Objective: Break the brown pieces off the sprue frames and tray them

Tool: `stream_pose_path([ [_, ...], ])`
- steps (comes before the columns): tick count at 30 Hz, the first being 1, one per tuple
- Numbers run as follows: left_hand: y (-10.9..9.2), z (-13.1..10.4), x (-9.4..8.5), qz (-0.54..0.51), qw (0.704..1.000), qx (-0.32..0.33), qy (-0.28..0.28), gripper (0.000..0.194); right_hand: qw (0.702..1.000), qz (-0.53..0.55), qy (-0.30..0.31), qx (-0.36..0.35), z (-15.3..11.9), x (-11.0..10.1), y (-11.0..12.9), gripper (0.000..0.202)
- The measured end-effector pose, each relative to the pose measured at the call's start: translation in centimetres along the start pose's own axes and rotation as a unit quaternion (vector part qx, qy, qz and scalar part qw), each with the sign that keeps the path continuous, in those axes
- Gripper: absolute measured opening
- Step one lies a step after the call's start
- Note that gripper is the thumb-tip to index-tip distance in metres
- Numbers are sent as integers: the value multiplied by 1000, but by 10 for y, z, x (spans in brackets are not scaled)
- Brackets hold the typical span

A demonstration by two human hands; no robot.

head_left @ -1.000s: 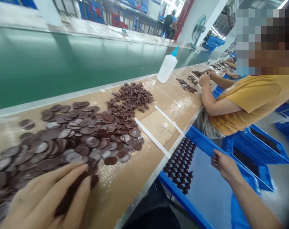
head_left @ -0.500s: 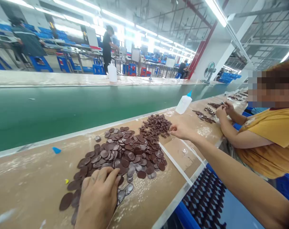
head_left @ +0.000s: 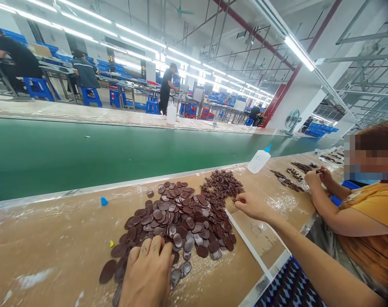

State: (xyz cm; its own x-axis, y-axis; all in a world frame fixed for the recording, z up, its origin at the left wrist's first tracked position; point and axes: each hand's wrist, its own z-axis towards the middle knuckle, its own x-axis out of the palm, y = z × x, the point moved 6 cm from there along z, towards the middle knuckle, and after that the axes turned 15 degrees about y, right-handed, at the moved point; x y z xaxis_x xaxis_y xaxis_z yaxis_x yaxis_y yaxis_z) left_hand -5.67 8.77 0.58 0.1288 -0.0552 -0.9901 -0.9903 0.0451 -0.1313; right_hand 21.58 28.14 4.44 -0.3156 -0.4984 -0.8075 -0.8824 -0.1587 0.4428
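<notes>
My left hand (head_left: 149, 267) rests on the near left edge of a heap of flat, oval brown discs (head_left: 181, 217). Its fingers curl down over the discs, and the fingertips are hidden, so what they grip cannot be seen. At the right edge of a pile of small brown pieces (head_left: 222, 187) is my right hand (head_left: 251, 205), with thumb and forefinger closed together. Whatever sits in that pinch is too small to make out. The two piles touch each other on the brown-covered table (head_left: 68, 238).
A white bottle with a blue cap (head_left: 259, 161) stands behind the right hand. Beyond the table runs a green belt (head_left: 117, 149). A co-worker in a yellow top (head_left: 366, 213) handles brown parts at right. A blue tray of dark pieces (head_left: 290, 285) sits below the table edge.
The view has swung, so the scene sits further right and lower in the picture. Both hands stay at about the same spots beside their piles.
</notes>
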Motion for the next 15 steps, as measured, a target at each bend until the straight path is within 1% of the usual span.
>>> stream_pose_path([
  [3, 1, 1, 0, -9, 1000, -3, 11, 37, 991, 123, 24, -55, -30, 8, 14, 31],
  [5, 2, 2, -1, -10, 1000, -16, 13, 37, 975, 203, 44, -81, -49, 18, 25, 27],
  [7, 2, 3, -1, -8, 1000, -23, 17, 38, 957, 269, 48, -99, -62, 28, 33, 25],
  [9, 2, 4, -1, -11, 999, -25, 16, 38, 940, 321, 41, -110, -68, 38, 39, 24],
  [12, 1, 4, -1, -26, 999, -17, 14, 29, 915, 385, 30, -119, -70, 51, 44, 25],
  [15, 3, 5, 2, -21, 999, -19, 27, 21, 894, 428, 37, -123, -68, 60, 48, 26],
])
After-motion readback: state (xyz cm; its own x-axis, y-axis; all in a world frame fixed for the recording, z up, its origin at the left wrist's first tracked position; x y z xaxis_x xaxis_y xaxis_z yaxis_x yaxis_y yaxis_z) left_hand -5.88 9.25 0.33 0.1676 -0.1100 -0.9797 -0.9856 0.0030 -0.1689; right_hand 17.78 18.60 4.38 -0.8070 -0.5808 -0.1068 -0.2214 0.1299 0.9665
